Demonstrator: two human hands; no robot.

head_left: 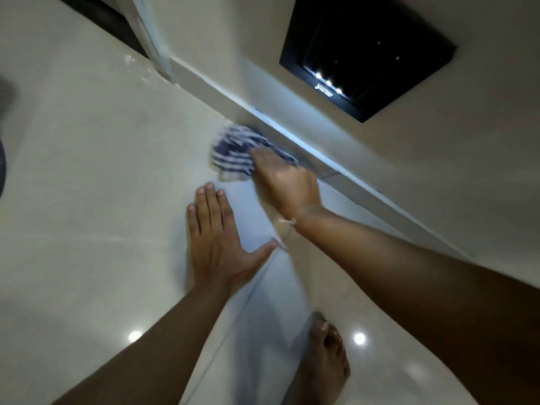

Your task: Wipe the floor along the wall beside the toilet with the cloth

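Glossy tiled floor (87, 200) meets the skirting (292, 133) right where the wiping's happening. Right hand (285, 182) presses the blue-striped cloth (233, 153) down against the wall edge, looks mid-swipe though it's blurry. Left hand (216, 238) is flat and spread, bracing. Next: keep pressure, slide along the skirting.

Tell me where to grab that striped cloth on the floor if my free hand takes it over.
Take the striped cloth at its bunched edge farthest from the wall's skirting, coming from the open floor side. The right hand covers the wall-side part, and the left hand, flat on the tile, is nearest that exposed edge.
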